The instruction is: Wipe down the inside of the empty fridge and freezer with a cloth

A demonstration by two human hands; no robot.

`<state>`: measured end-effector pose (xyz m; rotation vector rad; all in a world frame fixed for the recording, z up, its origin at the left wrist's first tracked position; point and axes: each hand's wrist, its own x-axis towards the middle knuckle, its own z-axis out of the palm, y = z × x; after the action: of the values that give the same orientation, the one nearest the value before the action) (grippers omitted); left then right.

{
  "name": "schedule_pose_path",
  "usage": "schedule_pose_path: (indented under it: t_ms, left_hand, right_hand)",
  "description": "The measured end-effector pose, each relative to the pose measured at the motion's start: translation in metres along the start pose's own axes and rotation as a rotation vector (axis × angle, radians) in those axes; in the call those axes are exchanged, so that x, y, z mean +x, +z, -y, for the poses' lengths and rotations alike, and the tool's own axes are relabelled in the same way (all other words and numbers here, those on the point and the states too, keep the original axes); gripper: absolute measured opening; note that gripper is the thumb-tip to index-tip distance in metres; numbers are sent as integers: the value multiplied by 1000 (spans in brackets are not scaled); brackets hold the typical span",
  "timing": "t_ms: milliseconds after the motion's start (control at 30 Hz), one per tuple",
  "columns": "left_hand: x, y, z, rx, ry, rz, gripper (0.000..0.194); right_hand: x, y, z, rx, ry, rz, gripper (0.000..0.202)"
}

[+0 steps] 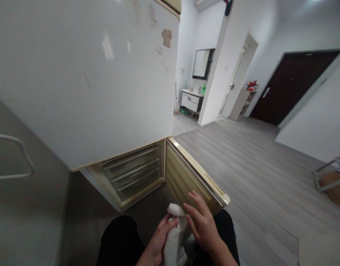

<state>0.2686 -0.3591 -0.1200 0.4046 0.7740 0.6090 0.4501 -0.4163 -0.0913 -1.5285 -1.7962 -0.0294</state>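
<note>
A folded white cloth (174,234) hangs between my knees, bunched at its top. My left hand (160,236) is closed around the cloth's left side, the thumb pressing on it. On the other side, my right hand (200,220) is open with its fingers stretched; the fingertips are close to the cloth's upper edge, and I cannot tell if they touch it. Just beyond my hands stands the open lower door (192,173) of a refrigerator (117,92), its ribbed yellowish inner side facing me. Inside the lower compartment are several shelves (139,170).
Grey plank floor (258,177) stretches to the right towards a dark entrance door (294,85). A white handle (17,140) is on a surface at left. A small frame stand (332,177) sits at the right edge. A washbasin cabinet (190,100) is in the far room.
</note>
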Motion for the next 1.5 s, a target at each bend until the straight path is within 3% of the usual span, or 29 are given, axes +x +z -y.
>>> schedule_pose_path:
  t_ms: [67, 133, 233, 333, 433, 633, 733, 833, 1000, 1167, 1333, 1433, 1500]
  left_hand:
    - [4, -6, 2, -27, -22, -14, 62]
    - [12, -13, 5, -88, -8, -53, 61]
    - [32, -21, 11, -149, 63, -151, 50]
    - [63, -20, 8, -132, 161, -194, 41]
    - [109, 1, -18, -112, 349, -213, 43]
    - [208, 68, -105, -184, 642, -188, 49]
    - [235, 94, -121, -179, 734, -118, 59]
    - [252, 105, -115, -151, 810, -130, 82]
    - [279, 104, -108, -88, 907, -310, 106]
    - [303, 104, -117, 45, 981, -429, 103]
    - [321, 113, -120, 182, 956, -426, 82]
    - [316, 125, -93, 260, 912, -406, 82]
    - [300, 135, -53, 325, 867, -339, 89]
  right_hand:
    - [11, -22, -17, -221, -10, -176, 31]
    - [24, -39, -38, -389, 139, -212, 33]
    - [44, -54, -63, -510, 474, 40, 45]
    - [57, -63, -80, -569, 636, 260, 54]
    - [64, -74, -96, -597, 633, 341, 57]
    - [70, -92, -132, -596, 605, 382, 59]
    - [73, -96, -142, -594, 596, 393, 62]
    - [76, -99, -151, -588, 579, 397, 63]
    - [82, -105, -164, -570, 556, 399, 60]
    - [83, -107, -171, -556, 530, 396, 59]
    - [82, -105, -174, -552, 520, 384, 57]
    - [82, -105, -175, -562, 529, 392, 58]
    - [83, -107, -174, -569, 536, 401, 58]
